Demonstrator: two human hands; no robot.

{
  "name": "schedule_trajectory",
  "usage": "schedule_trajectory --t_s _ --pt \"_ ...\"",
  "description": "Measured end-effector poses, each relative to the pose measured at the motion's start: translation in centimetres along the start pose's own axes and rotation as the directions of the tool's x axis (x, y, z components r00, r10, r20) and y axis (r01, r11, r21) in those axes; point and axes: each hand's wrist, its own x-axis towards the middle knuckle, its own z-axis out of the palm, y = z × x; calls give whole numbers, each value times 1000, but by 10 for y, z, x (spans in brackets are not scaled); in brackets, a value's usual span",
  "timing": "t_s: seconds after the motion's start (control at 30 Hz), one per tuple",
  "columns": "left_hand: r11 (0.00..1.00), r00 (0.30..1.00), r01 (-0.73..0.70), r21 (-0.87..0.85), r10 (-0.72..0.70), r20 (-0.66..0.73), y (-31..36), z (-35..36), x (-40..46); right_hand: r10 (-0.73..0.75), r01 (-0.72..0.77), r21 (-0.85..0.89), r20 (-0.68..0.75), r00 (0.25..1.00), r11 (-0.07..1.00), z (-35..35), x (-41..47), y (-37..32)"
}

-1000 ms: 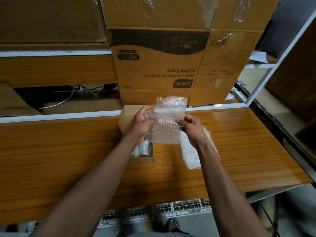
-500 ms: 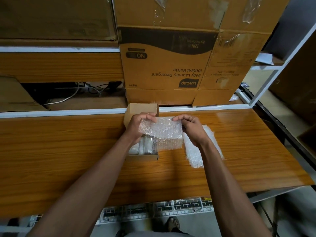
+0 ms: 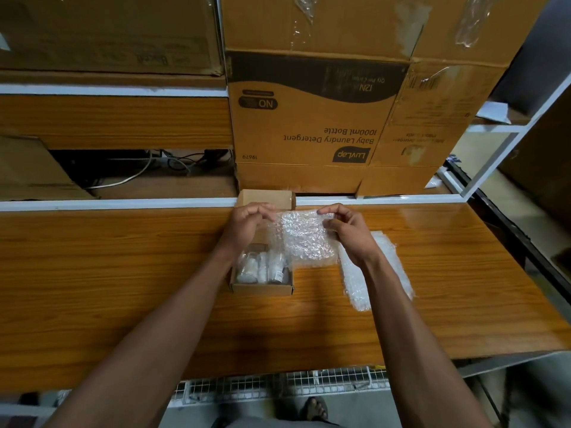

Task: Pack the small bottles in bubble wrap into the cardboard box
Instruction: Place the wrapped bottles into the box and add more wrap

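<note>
While both hands work above the wooden bench (image 3: 123, 288), a sheet of bubble wrap (image 3: 306, 239) hangs stretched between them. Left hand (image 3: 247, 225) pinches the sheet's upper left corner with curled fingers, right hand (image 3: 349, 230) pinches the upper right edge, thumb and fingertips closed on the plastic. The sheet droops down just over the right rim of the small cardboard box (image 3: 262, 288), which sits open on the bench, its flap (image 3: 265, 197) standing up at the far side. Inside the box, the small bottles (image 3: 262, 267) lie packed side by side, pale and already cushioned in wrap; how many, hard to tell. Just right of the box, under the right forearm, a second piece of bubble wrap (image 3: 355, 282) lies flat on the bench. Behind, big cartons (image 3: 309, 125) are stacked on the shelf, one printed upside down with a laundry detergent label, and cables (image 3: 139, 171) trail in the dark gap to the left.
</note>
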Motion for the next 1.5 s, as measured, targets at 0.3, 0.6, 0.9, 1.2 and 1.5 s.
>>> schedule_trajectory --t_s 0.3,0.6,0.9,1.2,1.5 --pt "989 989 67 130 -82 119 -2 8 8 23 -23 16 14 1000 1000 16 9 2" --pt "985 993 119 125 -117 -21 -11 -3 12 131 -115 -141 115 985 983 18 9 14" --pt "962 952 120 244 -181 245 0 -6 24 151 -88 -266 224 963 960 28 12 -4" --pt "981 977 194 23 -195 91 -17 -7 19 255 -248 121 -44 966 961 30 7 24" --pt "985 982 168 -35 -164 92 -18 -4 20 215 -212 200 6 977 957 38 13 31"
